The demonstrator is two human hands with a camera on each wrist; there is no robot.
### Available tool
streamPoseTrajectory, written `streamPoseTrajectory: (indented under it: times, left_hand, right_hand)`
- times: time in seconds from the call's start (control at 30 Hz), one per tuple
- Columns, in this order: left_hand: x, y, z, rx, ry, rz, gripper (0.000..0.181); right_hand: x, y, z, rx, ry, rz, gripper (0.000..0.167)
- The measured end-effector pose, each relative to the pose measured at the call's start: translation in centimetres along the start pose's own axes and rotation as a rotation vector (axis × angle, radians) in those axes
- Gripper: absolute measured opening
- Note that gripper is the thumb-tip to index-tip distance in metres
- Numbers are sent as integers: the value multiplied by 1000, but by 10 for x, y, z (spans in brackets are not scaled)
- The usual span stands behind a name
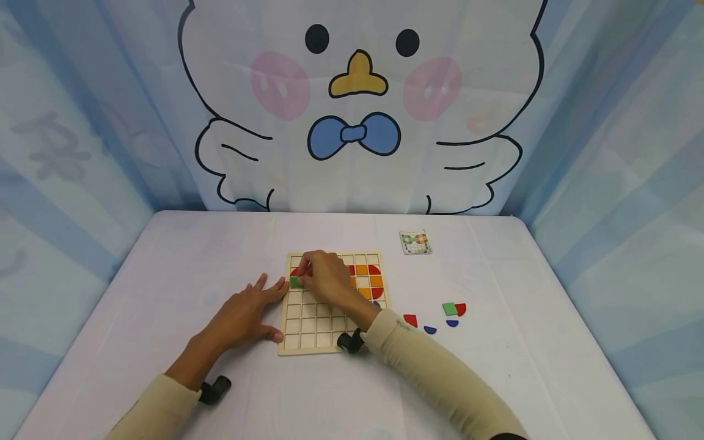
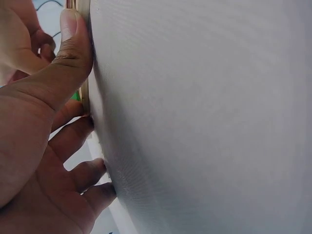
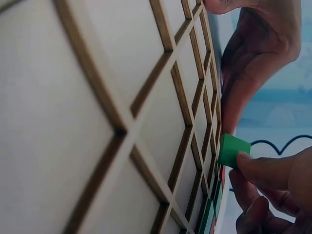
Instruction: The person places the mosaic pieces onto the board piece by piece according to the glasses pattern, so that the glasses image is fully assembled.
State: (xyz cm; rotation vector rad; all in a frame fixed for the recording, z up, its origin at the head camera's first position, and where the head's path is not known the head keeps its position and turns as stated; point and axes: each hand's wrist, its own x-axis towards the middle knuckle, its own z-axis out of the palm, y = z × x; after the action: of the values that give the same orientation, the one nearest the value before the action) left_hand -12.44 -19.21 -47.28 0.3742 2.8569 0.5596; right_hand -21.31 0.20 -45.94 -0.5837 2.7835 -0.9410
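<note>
A wooden grid board [image 1: 308,327] lies on the table, with red, orange and green pieces in cells of its far part. My right hand [image 1: 330,278] is over the board's far left portion. Between thumb and finger it pinches a small green square tile [image 3: 233,151], seen in the right wrist view just off the grid. My left hand [image 1: 244,315] rests at the board's left side, fingers spread, with the thumb [image 2: 73,53] against the board's edge. My right hand hides some of the far cells in the head view.
Right of the board lie loose pieces: a red one [image 1: 410,320], a green square [image 1: 449,308] beside a red rounded piece [image 1: 461,310], and two blue half-rounds [image 1: 430,330]. A small pattern card [image 1: 415,242] lies farther back. A printed curtain [image 1: 352,177] stands behind the table.
</note>
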Motion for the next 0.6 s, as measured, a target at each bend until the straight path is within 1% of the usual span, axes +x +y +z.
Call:
streamPoseTrajectory:
  times: [0.17,0.33,0.47,0.6]
  left_hand:
    - [0,1,-1,5,2,8,113]
    - [0,2,-1,6,0,1,113]
    - [0,3,-2,1,-2,-4,113]
    - [-1,4,-2,0,-5,-8,113]
  right_hand:
    - [3,-3,3,-53,-8,27,11]
    - [5,-2,5,-112,-26,40,14]
    - [6,-1,6,-114,-33,34,17]
    - [4,0,5,-108,-42,27,13]
